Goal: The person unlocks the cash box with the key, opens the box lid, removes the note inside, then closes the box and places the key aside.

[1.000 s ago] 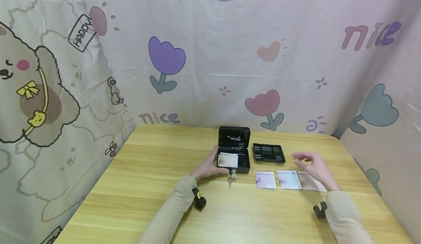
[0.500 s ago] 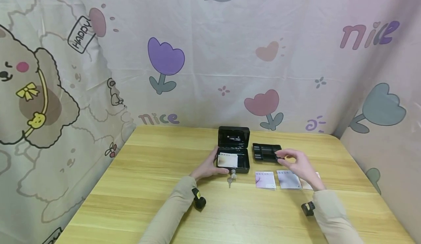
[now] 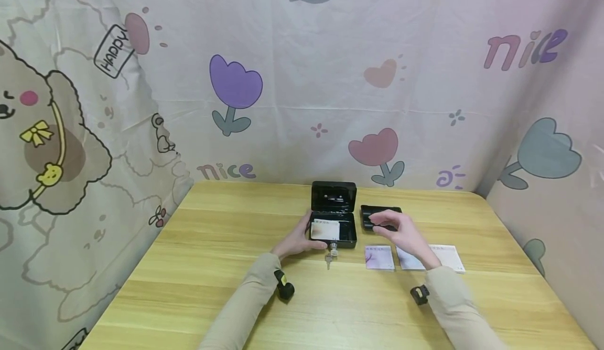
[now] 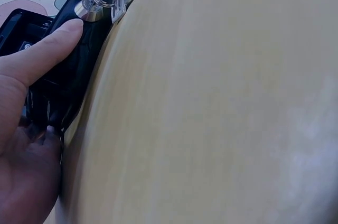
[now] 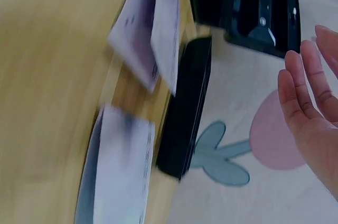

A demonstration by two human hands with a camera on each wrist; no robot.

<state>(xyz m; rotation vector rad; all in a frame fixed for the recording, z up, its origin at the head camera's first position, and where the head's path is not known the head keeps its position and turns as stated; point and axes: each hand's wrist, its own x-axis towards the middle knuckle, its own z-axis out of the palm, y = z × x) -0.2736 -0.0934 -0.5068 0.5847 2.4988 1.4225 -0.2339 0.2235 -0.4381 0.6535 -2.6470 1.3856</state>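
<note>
Left hand [image 3: 296,241] grips front-left corner of the open black metal cash box [image 3: 333,223], mid-counter [image 3: 189,266]. Right hand [image 3: 401,232], fingers relaxed and empty, hovers over the black plastic coin tray [image 3: 370,215] beside it. Tray likely light, rigid, slick: take it by the long edges.

The backdrop cloth [image 3: 302,77] reads "nice" three times and "HAPPY" on a tilted printed tag [image 3: 111,51].

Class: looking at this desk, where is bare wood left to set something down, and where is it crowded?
Bare wood lies left of the cash box, and along the near table edge between the sleeves. It is crowded right of the box: the black tray, the right hand over it, and the paper notes.
</note>
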